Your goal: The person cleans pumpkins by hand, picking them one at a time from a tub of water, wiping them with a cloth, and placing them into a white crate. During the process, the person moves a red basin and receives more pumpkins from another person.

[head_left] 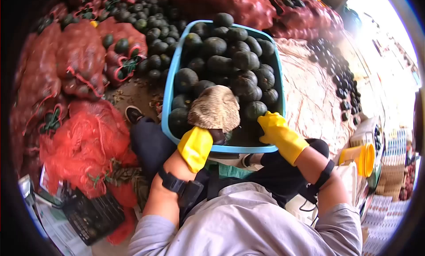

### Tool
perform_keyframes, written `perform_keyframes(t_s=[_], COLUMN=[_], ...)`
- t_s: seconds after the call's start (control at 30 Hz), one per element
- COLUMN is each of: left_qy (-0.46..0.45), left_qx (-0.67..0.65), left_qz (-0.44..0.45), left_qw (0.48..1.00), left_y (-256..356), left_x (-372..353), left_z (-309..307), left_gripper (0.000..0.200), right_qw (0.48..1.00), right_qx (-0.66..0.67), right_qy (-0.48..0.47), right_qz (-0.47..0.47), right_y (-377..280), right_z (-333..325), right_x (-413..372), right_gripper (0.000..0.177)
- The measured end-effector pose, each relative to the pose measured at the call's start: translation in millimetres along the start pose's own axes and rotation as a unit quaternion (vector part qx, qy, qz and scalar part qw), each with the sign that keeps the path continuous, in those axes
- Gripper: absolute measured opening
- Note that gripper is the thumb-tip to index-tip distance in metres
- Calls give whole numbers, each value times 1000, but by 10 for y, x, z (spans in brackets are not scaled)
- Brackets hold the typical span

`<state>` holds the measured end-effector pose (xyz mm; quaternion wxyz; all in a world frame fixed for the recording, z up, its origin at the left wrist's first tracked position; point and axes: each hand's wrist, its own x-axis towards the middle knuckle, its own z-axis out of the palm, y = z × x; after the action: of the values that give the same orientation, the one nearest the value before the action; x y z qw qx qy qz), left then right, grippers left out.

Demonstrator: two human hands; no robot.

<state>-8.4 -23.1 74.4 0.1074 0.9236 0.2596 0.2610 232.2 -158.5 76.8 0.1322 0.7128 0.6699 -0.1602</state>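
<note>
Right hand (279, 133) sits half-open by a squash (255, 110) — left hand (195, 146) at brown cloth (214, 107), grip I can't tell.

On my left: full red mesh sacks (80, 57), loose red netting (86, 141) heaped nearer me, black tray (94, 216) below that. On my right: pale sheet (305, 88) spread out, yellow bucket (365, 160) nearer me.

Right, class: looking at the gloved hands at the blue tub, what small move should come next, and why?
Perhaps the right hand should grasp the round green fruit and bring it to the tan cloth: that fruit lies right by its fingertips, and the cloth covers the left hand's fingers.
</note>
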Motion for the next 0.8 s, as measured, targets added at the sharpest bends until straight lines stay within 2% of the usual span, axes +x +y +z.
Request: perform_keyframes(t_s=[0.03, 0.1, 0.13, 0.17, 0.23, 0.27, 0.3, 0.33, 0.4, 0.47, 0.53, 0.6, 0.7, 0.8], left_qy=[10, 21, 26, -12, -134, -196, -301, -275, -269, -395, -482, -511, -529, -540], left_qx=[20, 55, 66, 38, -44, -70, -77, -65, 46, 36, 101, 52, 48, 49], left_qz=[13, 32, 39, 17, -73, -108, -148, -10, 73, 148, 193, 141, 126, 123], left_qw=[1000, 998, 997, 999, 987, 972, 939, 959, 959, 906, 848, 846, 838, 832], left_y=[-10, -53, -70, -85, -44, 10, 167, -12, 153, 328, 604, 709, 783, 807], left_x=[36, 119, 144, 194, 340, 442, 592, 404, 274, 437, 443, 461, 477, 494], left_z=[24, 106, 152, 121, 69, 14, -216, 241, 456, 267, 487, 685, 883, 1002], left_gripper=[31, 30, 30, 25, 18, 17, 17, 18, 21, 27, 36, 38, 38, 38], right_qw=[999, 985, 938, 891, 850, 902, 934, 946, 953, 956, 954, 958, 961, 933], right_qx=[34, 172, 330, 443, 508, 406, 295, 264, 240, 219, 209, 192, 173, 257], right_qy=[-36, -2, -51, 12, 57, 130, 200, 186, 175, 171, 183, 170, 169, 222], right_qz=[-22, -16, 96, 102, 126, 61, -5, 42, 61, 95, 116, 126, 135, 119], right_y=[116, 177, 88, 8, -243, -224, -214, -333, -295, -254, -228, -208, -209, -185], right_z=[-78, -267, -436, -390, -257, 19, 282, 221, 321, 343, 363, 338, 430, 356], right_x=[69, 15, -97, -192, -205, -136, -66, -137, -181, -239, -252, -252, -283, -398], right_gripper=[71, 75, 76, 74, 74, 76, 78, 78, 81, 83, 84, 85, 83, 84])
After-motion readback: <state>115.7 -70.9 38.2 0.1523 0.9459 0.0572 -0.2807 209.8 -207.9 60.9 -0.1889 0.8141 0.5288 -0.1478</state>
